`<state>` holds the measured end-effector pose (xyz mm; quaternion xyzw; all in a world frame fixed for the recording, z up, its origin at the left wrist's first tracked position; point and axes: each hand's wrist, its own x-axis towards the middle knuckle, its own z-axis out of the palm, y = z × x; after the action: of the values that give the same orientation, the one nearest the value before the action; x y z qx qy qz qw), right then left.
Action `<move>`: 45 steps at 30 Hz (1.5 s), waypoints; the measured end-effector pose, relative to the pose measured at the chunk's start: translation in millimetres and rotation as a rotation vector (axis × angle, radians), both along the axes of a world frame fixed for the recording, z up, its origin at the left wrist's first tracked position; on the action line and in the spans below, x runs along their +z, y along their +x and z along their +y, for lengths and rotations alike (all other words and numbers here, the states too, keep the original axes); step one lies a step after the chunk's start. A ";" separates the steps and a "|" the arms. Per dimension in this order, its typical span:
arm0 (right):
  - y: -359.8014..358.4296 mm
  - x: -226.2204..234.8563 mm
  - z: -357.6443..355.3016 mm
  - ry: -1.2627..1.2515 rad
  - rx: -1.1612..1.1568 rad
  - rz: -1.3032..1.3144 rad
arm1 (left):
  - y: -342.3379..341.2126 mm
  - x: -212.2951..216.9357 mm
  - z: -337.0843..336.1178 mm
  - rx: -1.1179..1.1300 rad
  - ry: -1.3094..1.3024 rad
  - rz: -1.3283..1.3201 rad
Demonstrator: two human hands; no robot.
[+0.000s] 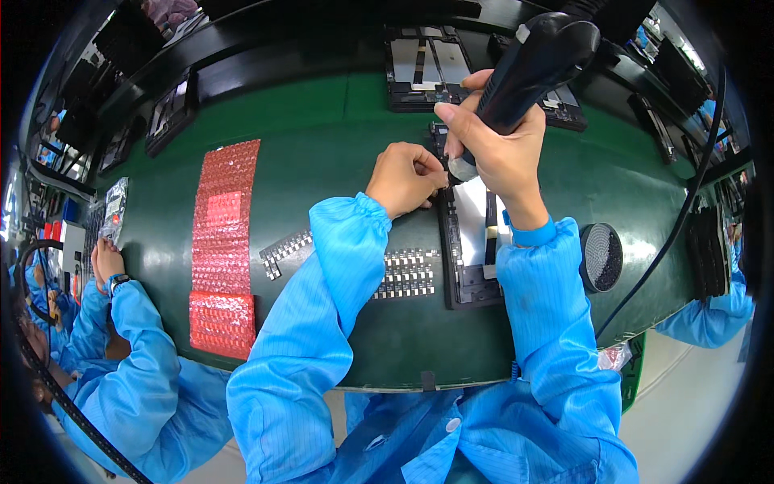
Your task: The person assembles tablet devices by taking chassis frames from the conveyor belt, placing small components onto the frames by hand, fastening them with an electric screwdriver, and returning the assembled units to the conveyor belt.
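Note:
In my right hand (504, 149) is a black electric screwdriver (528, 73), tilted with its tip down at the upper left part of an opened flat device (469, 222). This device has a black frame and a silver panel with a dark strip across it. My left hand (405, 177) is beside the screwdriver tip, thumb and fingers pinched together at the frame's left edge. What the pinch holds, if anything, is too small to make out. Below my left forearm lies a sheet with rows of small black and silver pieces (407, 276); a similar sheet (284, 252) is partly under my sleeve.
Red bubble wrap (226, 234) lies on the green mat (322, 121) at left. A round dish of small dark parts (601, 258) stands at right, near a black cable (685, 214). Another opened device (427, 64) lies at the back. A co-worker's hands (107, 262) rest far left.

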<state>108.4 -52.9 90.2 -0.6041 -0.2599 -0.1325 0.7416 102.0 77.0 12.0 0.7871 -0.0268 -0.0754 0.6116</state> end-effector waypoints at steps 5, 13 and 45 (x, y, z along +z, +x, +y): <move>6.4 -6.9 0.0 -0.006 -0.016 0.004 | -1.2 2.1 -1.2 0.064 -0.134 0.158; 8.9 -12.6 1.1 -0.015 -0.016 0.042 | -1.4 7.3 -0.7 0.039 -0.095 0.202; -66.5 2.6 -229.0 -0.045 -0.466 -0.117 | -77.0 34.5 -2.0 -0.467 0.604 -0.238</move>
<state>41.9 -281.9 92.9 -0.6556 -0.1590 -0.3289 0.6609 25.0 75.0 46.5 0.9074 -0.2525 -0.1253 0.3117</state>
